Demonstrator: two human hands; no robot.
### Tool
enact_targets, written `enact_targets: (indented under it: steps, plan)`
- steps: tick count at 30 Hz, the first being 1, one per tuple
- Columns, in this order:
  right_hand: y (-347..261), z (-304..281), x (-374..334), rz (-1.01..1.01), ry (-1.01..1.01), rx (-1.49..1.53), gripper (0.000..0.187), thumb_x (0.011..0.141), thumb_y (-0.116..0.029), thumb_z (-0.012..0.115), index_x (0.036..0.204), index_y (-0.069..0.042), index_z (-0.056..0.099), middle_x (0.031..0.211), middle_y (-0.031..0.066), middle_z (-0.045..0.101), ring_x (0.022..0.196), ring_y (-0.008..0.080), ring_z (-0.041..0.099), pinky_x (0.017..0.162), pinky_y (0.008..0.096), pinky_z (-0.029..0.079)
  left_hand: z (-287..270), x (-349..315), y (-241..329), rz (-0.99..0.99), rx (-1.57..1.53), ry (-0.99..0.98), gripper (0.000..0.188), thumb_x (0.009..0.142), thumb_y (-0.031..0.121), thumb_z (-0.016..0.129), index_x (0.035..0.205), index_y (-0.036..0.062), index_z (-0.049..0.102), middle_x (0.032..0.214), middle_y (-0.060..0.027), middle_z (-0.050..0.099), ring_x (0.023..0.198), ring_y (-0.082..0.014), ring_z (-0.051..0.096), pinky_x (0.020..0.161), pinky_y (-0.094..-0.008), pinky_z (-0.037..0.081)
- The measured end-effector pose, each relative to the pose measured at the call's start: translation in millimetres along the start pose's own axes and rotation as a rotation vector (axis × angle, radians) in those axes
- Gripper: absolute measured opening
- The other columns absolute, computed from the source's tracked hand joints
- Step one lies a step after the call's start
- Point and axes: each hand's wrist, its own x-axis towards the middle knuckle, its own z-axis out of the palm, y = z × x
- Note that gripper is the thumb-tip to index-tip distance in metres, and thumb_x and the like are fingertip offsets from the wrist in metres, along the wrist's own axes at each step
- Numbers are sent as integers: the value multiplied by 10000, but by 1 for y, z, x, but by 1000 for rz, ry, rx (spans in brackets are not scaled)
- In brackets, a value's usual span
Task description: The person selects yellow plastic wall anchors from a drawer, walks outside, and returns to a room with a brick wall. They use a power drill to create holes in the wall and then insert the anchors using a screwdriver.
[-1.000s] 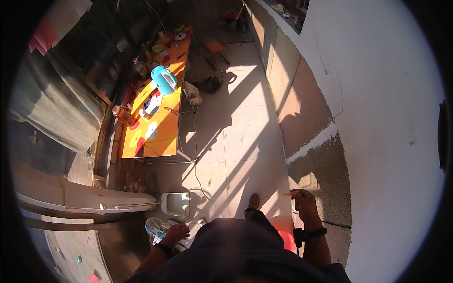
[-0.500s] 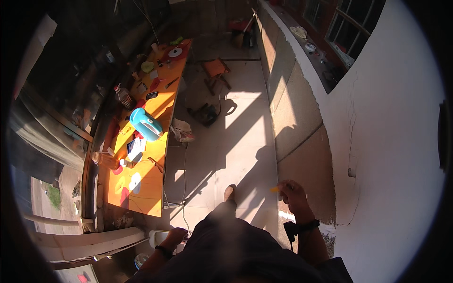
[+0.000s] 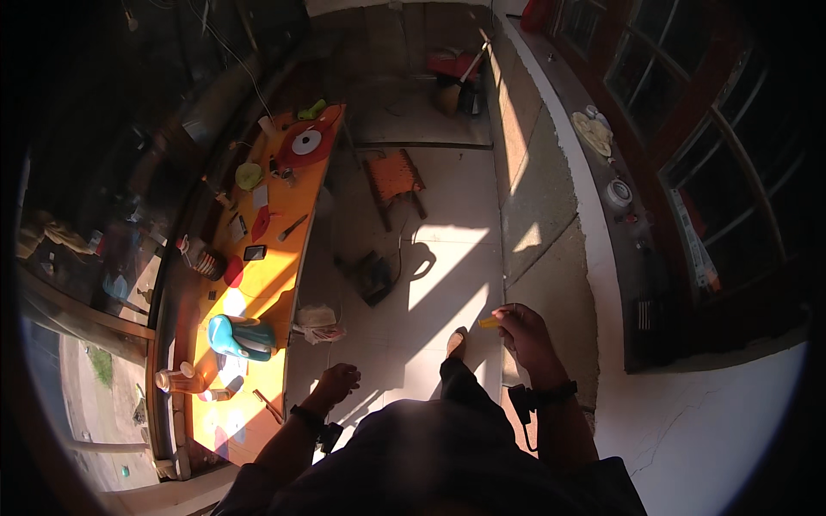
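Between the thumb and fingers of my right hand (image 3: pixel 527 340) is a small yellow piece (image 3: pixel 490 323), too small to name; the hand is raised over the floor by the right wall. My left hand (image 3: pixel 335 383) hangs in front of me, fingers loosely curled in, with nothing showing in it. It is beside the near end of a long orange-yellow table (image 3: pixel 277 288), not touching it. On the table stand a turquoise jug-like kettle (image 3: pixel 237 336), an amber bottle (image 3: pixel 179 380) and a larger dark bottle (image 3: pixel 203 259). A black phone (image 3: pixel 255 252) and a brush (image 3: pixel 292 228) lie farther along.
An orange folding stool (image 3: pixel 395 175) and a dark object with a cord (image 3: pixel 368 277) stand on the sunlit tiles. A cloth bundle (image 3: pixel 319 323) juts from the table's side. A broom (image 3: pixel 449 98) leans at the far end. The right windowsill (image 3: pixel 632 249) holds a round white item (image 3: pixel 618 194).
I have moved forward, and the table and stool appear nearer. My left hand has swung up and forward. My right hand still pinches the yellow piece.
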Motion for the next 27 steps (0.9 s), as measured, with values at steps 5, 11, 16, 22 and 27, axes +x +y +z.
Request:
enact_targets:
  steps: [5, 11, 16, 22, 27]
  plan:
    - [-54, 3, 151, -94, -148, -43, 168, 910, -173, 608, 992, -27, 604, 714, -2, 560, 501, 20, 389, 450, 179, 290, -8, 56, 46, -126, -224, 27, 384, 878, 232, 604, 1152, -36, 586, 946, -101, 678, 810, -198, 679, 670, -311, 536]
    - [-143, 26, 296, -25, -252, -207, 185, 902, -188, 612, 995, -28, 616, 720, -18, 556, 518, 15, 383, 461, 177, 297, -28, 114, 102, -262, -281, 53, 330, 881, 241, 603, 1089, -15, 612, 911, -89, 673, 774, -192, 669, 640, -311, 524]
    - [-201, 35, 412, 25, -376, -165, 146, 934, -105, 560, 1020, 2, 609, 805, -20, 582, 545, -7, 361, 478, 168, 281, -54, 218, 179, -236, -339, 46, 294, 877, 247, 616, 1045, 6, 632, 875, -76, 666, 744, -186, 664, 621, -307, 523]
    - [-241, 33, 557, -50, -452, -267, 170, 939, -143, 575, 1023, -3, 623, 803, -16, 585, 566, 10, 395, 502, 180, 314, -112, 364, 352, 11, 57, 25, 366, 884, 300, 607, 1082, -6, 638, 913, -105, 687, 804, -177, 673, 678, -312, 535]
    - [-281, 36, 671, -24, -468, -359, 174, 940, -164, 583, 997, -8, 636, 771, -17, 598, 691, 44, 495, 640, 196, 407, -126, 448, 556, 259, -80, -44, 394, 954, 236, 564, 1252, -17, 520, 1038, -117, 673, 954, -188, 660, 786, -322, 529]
